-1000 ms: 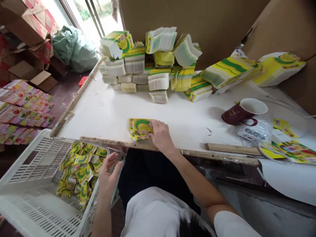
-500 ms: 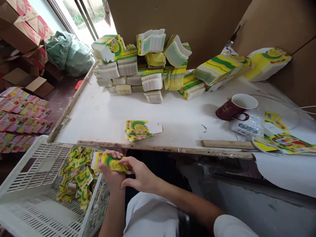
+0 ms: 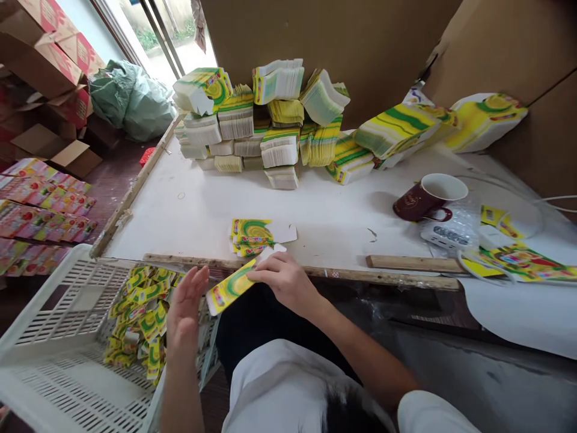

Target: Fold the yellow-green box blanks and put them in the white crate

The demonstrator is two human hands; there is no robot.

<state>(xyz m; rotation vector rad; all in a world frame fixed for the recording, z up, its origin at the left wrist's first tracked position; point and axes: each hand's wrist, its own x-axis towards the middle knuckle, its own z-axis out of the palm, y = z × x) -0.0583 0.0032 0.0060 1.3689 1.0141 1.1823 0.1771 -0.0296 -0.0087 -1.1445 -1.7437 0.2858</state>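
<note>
My right hand [image 3: 288,281] is closed on the white-flapped end of a flat yellow-and-green carton [image 3: 232,288], just in front of the table's wooden edge. To its left, my left hand [image 3: 186,310] is open, palm towards the carton and apart from it, with the fingers up. A few more flat cartons [image 3: 252,231] of the same print lie on the table beyond my right hand. Below and left of my left hand, a white plastic crate [image 3: 56,300] holds a heap of folded yellow-and-green boxes [image 3: 146,313].
Stacks of flat cartons [image 3: 279,147] stand along the back of the white table [image 3: 180,222]. A maroon mug [image 3: 415,201] and a bubble-wrapped item [image 3: 451,231] sit at the right. Wooden strips [image 3: 406,262] edge the front. Cardboard boxes [image 3: 40,144] and a green sack [image 3: 130,99] are at the left.
The carton in both hands before has gone from them. My right hand has moved right and holds a flat carton from the table; my left hand has opened and moved left.
</note>
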